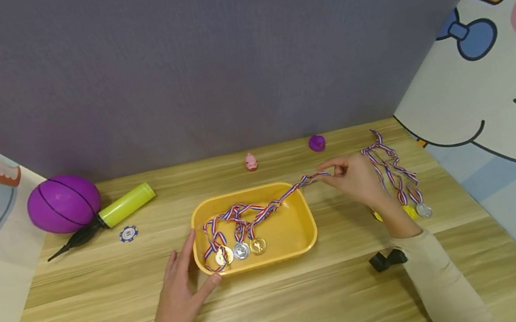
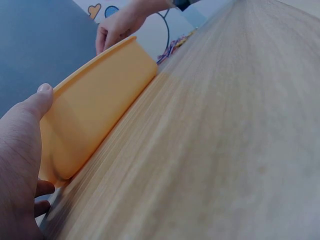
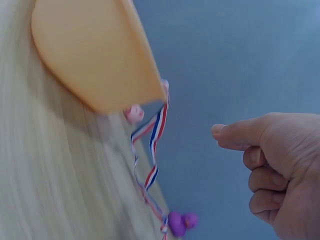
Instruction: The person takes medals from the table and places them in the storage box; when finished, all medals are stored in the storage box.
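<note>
A yellow plastic basket (image 1: 298,243) holds three medals, one of them silver (image 1: 241,251), with striped ribbons. One ribbon (image 3: 159,125) runs over the basket's right rim and hangs slack outside. My left hand (image 1: 177,293) rests at the basket's left end, fingers spread along the side and thumb at the front corner. My right hand (image 1: 357,181) hovers right of the basket over the ribbon, thumb and index extended, other fingers curled. The right wrist view shows its fingertips apart from the ribbon. More medals on ribbons (image 1: 399,182) lie beyond it, partly hidden by the forearm.
A purple ball (image 1: 64,203), a yellow-green hand pump (image 1: 126,205) and a poker chip (image 1: 128,234) lie at the left. A small pink figure (image 1: 251,162) and a purple duck (image 1: 317,143) stand near the back wall. A black device (image 1: 388,260) is at the right wrist.
</note>
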`<state>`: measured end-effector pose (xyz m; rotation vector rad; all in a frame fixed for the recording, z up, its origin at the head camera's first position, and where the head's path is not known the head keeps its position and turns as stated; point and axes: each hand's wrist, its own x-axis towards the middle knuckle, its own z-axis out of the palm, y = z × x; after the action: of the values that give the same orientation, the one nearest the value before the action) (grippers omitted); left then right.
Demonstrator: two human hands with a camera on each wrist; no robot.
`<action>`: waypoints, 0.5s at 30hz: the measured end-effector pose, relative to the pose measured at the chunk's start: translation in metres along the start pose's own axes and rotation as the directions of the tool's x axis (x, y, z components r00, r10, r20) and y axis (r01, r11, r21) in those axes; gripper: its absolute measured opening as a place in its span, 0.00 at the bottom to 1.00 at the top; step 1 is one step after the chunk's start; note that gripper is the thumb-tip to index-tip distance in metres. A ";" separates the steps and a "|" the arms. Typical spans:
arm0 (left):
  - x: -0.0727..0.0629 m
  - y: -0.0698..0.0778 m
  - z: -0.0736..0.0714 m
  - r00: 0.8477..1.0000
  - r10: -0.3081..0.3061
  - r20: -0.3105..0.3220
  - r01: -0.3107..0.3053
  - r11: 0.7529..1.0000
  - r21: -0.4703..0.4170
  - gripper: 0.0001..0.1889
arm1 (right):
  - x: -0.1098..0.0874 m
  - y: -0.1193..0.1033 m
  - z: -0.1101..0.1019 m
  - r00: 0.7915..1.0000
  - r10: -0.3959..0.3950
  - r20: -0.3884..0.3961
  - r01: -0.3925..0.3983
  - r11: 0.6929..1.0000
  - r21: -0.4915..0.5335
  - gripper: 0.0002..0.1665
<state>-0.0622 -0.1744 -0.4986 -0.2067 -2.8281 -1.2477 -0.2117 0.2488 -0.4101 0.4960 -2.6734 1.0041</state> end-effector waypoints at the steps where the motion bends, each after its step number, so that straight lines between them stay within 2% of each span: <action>1: 0.000 0.000 0.000 1.000 0.003 0.000 -0.003 1.000 0.000 0.55 | 0.000 0.004 -0.001 1.000 0.002 -0.001 -0.002 1.000 -0.002 0.09; 8: 0.000 0.001 -0.001 1.000 -0.014 0.008 0.014 1.000 0.004 0.54 | 0.001 0.032 0.001 0.999 0.046 0.018 -0.046 0.999 -0.022 0.10; 15: -0.001 0.003 -0.001 0.999 -0.041 0.017 0.041 0.999 0.007 0.54 | 0.003 0.050 0.005 0.994 0.107 0.026 -0.105 0.991 -0.084 0.12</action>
<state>-0.0611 -0.1736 -0.4958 -0.1610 -2.8651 -1.2502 -0.2343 0.2800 -0.4425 0.3589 -2.7814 0.9154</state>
